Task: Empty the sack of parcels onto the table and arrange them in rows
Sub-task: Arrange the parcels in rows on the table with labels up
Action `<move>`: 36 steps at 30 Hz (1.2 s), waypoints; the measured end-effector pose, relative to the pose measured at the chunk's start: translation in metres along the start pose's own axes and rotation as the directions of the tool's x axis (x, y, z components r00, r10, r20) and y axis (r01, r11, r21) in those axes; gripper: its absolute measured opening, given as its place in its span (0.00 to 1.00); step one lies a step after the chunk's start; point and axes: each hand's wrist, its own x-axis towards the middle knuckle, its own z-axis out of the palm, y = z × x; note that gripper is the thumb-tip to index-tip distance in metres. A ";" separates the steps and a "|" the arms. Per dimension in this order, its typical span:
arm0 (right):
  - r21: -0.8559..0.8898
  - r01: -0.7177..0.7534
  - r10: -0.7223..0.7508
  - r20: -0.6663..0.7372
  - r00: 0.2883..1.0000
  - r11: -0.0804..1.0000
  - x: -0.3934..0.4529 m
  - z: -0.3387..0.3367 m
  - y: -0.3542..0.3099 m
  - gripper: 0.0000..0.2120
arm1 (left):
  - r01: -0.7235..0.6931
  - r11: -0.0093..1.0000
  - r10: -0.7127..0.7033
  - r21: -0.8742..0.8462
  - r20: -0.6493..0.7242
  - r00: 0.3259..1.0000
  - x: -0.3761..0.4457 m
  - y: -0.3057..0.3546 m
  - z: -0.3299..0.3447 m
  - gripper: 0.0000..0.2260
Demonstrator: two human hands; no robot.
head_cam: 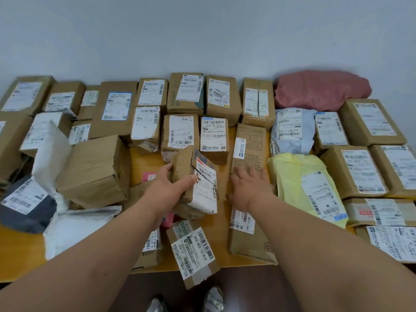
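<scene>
Brown cardboard wraps the labelled parcel (198, 183) held tilted above the middle of the yellow surface (20, 248), the left hand (166, 188) in a closed grip around it. The right hand (247, 188) lies open-fingered, flat on a thin brown packet (248, 145) just beside it, with rows of parcels (184, 93) beyond and a yellow bag (308, 183) to the right.

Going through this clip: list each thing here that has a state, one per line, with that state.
left hand: grips a brown parcel, lifted and tilted
brown parcel: held off the table, label torn
right hand: fingers spread flat, resting on a flat brown parcel
flat brown parcel: lying flat on the table
yellow bag parcel: lying flat, crumpled
red sack: slumped against the wall
box at table edge: overhanging the near edge
</scene>
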 end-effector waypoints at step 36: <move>0.894 -0.136 0.385 -0.044 0.922 0.427 -0.004 -0.024 -0.020 0.24 | -0.054 0.977 0.097 0.206 -0.204 0.974 0.016 -0.013 -0.015 0.20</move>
